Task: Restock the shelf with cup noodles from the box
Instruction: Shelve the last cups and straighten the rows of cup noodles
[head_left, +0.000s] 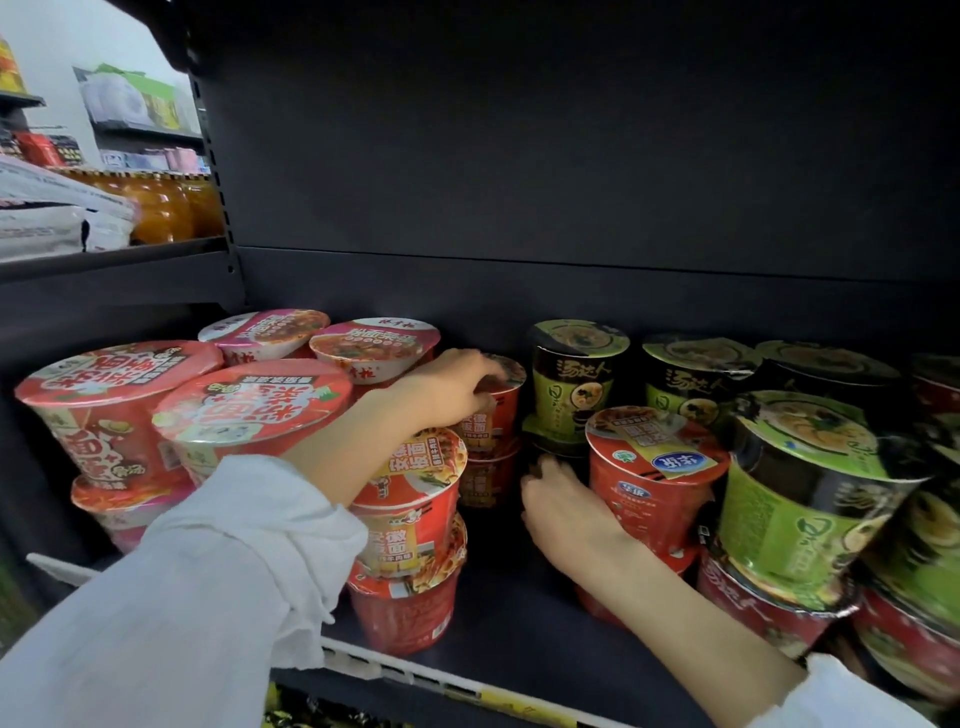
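Left hand (457, 387) reaches deep into the dark metal shelf (498, 618), fingers curled over the lid rim of the red paper cup noodle at the back of the middle column (496, 410), which sits stacked on another cup. Thumb side is hidden, but it reads as a top-down grip on that cup.

Right hand (563, 512) is lower, fingers wrapped against the left wall of the red cup noodle with the yellow-and-blue lid label (657, 473), top cup of a two-high stack in the right-middle column. It holds that cup from the side.

Box isn't in view. Cups are already on the shelf: front red stack (410, 525) by the left forearm, big red-and-white bowls (104, 405) on the left, green-and-black tall cups (576, 379) at the back right.

Handling, my read:
- Light, mostly air and dry noodle; low effort to lift, but easy to knock over.
- Shrink film is glossy, likely slippery under a side pinch.
- Thin paper or foam wall, dents if squeezed; the foil lid punctures.
- Tapered body: narrow base, wide top, so stacks are tippy.
- Best hold: the stiff rim from above, or a wrap just under the rim.
- Steady the lower cup when seating an upper one.
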